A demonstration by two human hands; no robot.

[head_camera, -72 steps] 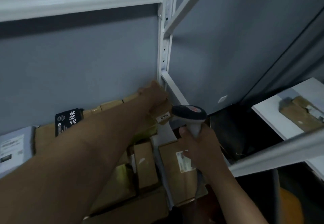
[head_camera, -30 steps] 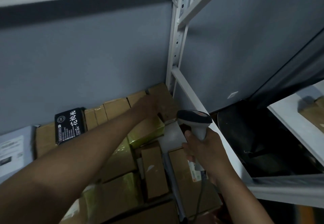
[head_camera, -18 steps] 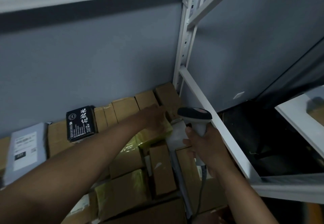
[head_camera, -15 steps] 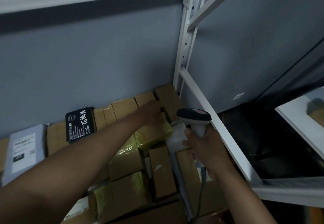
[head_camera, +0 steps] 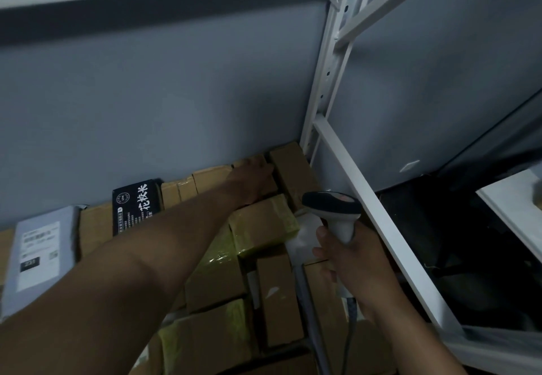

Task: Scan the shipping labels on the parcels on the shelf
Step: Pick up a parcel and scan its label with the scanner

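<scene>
— Many parcels [head_camera: 223, 275] here, then? What are they made of?

— Mostly plain brown cardboard boxes, square-edged, packed tight on the shelf [head_camera: 378, 213]. A few are wrapped in shiny yellowish tape that wrinkles at the corners. One black box [head_camera: 136, 206] with white printed characters stands on edge against the grey wall, and a flat grey mailer bag [head_camera: 41, 254] with a white shipping label [head_camera: 38, 253] leans at the far left.

— And the hands?

— The left hand [head_camera: 253, 181] reaches to the back row, fingers curled over the top of a small cardboard box [head_camera: 258, 175] next to the white metal upright. The right hand [head_camera: 349, 260] is wrapped round the pale, smooth plastic handle of the scanner [head_camera: 334, 213].

— Which way does the scanner point?

— Its handle runs roughly upright from the fist, a grey cable [head_camera: 350, 327] trailing below. The dark rounded head lies across the top, nose aimed left and away, toward the back boxes, above a yellow-taped box [head_camera: 264, 225].

— Labels on those boxes?

— Too dim and hidden to tell.
</scene>
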